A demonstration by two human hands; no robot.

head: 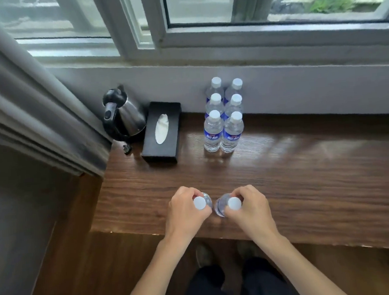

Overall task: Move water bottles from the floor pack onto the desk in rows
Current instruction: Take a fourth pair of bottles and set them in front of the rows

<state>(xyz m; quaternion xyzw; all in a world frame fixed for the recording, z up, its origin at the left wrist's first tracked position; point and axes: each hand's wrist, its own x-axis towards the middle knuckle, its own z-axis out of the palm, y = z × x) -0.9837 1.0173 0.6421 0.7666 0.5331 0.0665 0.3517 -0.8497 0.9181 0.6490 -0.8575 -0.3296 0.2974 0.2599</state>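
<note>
White-capped water bottles, one in the left hand [186,209] and one in the right hand [248,207], each grip closed round a neck above the desk [306,185], should land upright just before the six-bottle block [223,115], extending its two columns.

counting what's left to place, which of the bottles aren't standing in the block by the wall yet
The two gripped by the neck at the desk's near edge: one in the left hand, one in the right hand. The other six stand in two columns by the wall.
</note>
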